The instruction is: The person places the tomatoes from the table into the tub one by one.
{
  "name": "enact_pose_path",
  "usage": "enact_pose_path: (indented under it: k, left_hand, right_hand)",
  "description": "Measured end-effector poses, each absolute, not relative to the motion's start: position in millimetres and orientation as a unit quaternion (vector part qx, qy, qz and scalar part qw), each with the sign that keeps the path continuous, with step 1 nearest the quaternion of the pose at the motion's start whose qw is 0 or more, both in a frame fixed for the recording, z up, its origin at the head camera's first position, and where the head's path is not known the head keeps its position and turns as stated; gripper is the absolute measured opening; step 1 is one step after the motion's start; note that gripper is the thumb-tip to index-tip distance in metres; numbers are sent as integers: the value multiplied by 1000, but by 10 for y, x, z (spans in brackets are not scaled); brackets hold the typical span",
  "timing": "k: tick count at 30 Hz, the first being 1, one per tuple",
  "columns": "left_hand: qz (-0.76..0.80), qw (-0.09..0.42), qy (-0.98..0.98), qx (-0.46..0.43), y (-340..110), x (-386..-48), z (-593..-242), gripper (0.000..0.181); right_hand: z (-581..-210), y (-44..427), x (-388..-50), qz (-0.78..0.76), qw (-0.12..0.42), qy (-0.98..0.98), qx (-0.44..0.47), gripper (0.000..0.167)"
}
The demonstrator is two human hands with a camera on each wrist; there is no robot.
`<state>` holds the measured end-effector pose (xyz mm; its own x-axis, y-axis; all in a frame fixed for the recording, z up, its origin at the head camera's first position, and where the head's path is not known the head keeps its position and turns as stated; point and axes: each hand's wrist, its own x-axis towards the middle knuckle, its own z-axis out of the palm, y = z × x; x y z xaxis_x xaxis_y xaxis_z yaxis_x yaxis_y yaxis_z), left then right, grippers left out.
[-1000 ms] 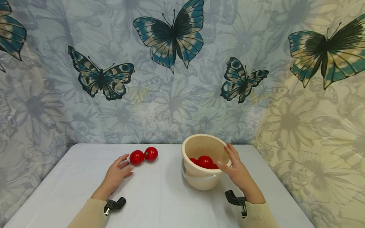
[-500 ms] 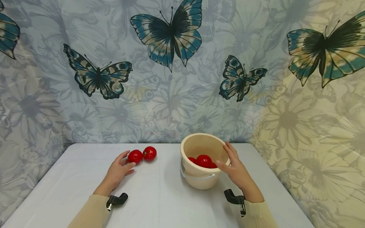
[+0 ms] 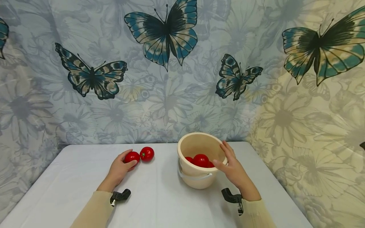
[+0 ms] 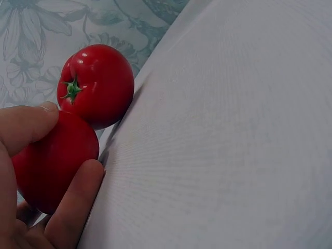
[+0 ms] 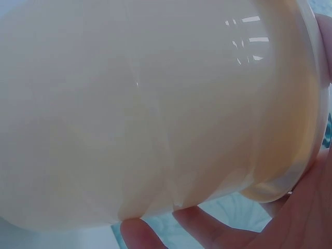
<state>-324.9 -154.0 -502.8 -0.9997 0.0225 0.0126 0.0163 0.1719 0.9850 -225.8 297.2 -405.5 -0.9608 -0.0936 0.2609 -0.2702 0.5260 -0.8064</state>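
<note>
My left hand grips a red tomato on the table, with the thumb over one side and fingers round the other. In the left wrist view a second tomato, showing its green stem star, sits just beyond the gripped tomato. At the right, my right hand holds a cream bucket by its rim. The right wrist view shows fingertips against the outer wall of the bucket and the thumb at the rim. Inside the bucket lie several red tomatoes, partly hidden by its wall.
A white-covered table bears everything. The bucket's pale handle hangs down its front. Behind the table stands a floral cloth backdrop printed with butterflies. Black wrist mounts show at both sleeves.
My left hand has moved forward onto the nearer tomato and its fingers have closed round it. The right hand stays at the bucket's rim. The whole head view has shifted slightly.
</note>
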Motion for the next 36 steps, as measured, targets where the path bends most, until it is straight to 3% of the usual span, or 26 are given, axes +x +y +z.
enact_pose_path:
  k: [20, 36]
  left_hand:
    - [646, 15, 764, 6, -1597, -3157, -5026, 69]
    - [735, 31, 677, -7, -1668, -3119, -4983, 68]
  right_hand:
    - [-4033, 2970, -2251, 466, 94, -873, 108, 85]
    - [-4025, 2970, -2256, 463, 94, -875, 108, 86]
